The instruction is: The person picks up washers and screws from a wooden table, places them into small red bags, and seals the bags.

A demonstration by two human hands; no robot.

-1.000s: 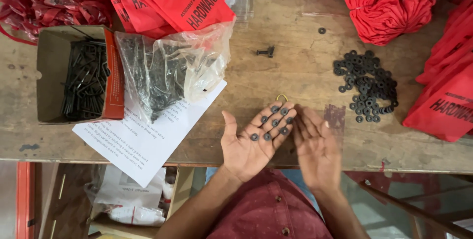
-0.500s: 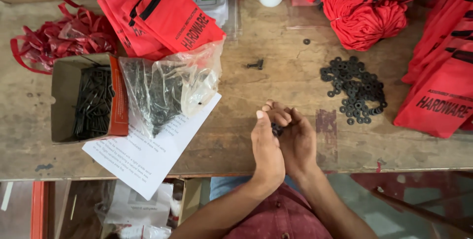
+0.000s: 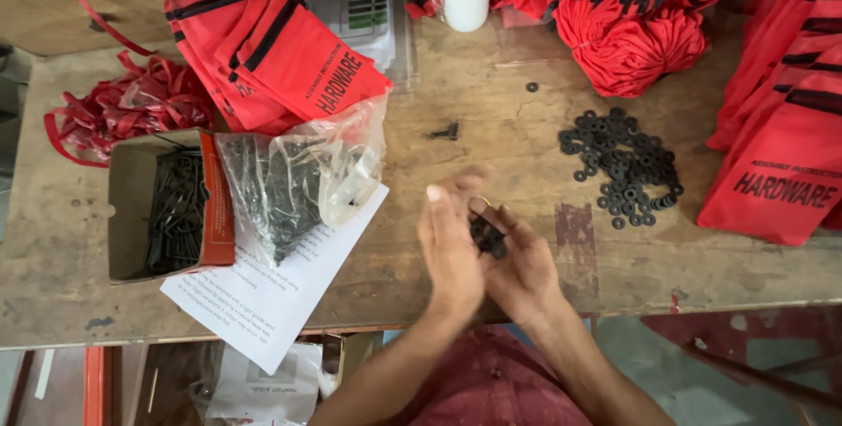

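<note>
A head-worn camera looked straight down on a worn wooden workbench (image 3: 526, 268). At its near edge, just right of centre, the person's two bare hands were brought together. The left hand (image 3: 449, 246) stood on edge, palm facing right, fingers pointing away toward the far side and slightly blurred. The right hand (image 3: 519, 259) lay cupped against it, palm up. Between the two palms sat a small cluster of black washers (image 3: 488, 237), partly hidden, so a count was not possible. The hands were closed loosely around these washers, not clenched into fists.

The relation that mattered: the held washers lay in the right palm, with the left hand just beside them on their left, touching or nearly so; both hands were equally near. The gap between the palms ran near to far.

A loose pile of black washers (image 3: 624, 167) lay on the bench to the right and farther away, closer to the right hand. One stray washer (image 3: 531, 87) and a small black screw (image 3: 445, 133) lay farther off, near the middle. To the left sat a clear plastic bag of dark screws (image 3: 294, 185) on a printed paper sheet (image 3: 272, 294), and beside it an open cardboard box of screws (image 3: 167, 207). Red fabric pouches (image 3: 281, 53) lay at the far left, more at the right (image 3: 776, 171), and a heap of red ribbon (image 3: 123, 110) at the far left edge.
</note>
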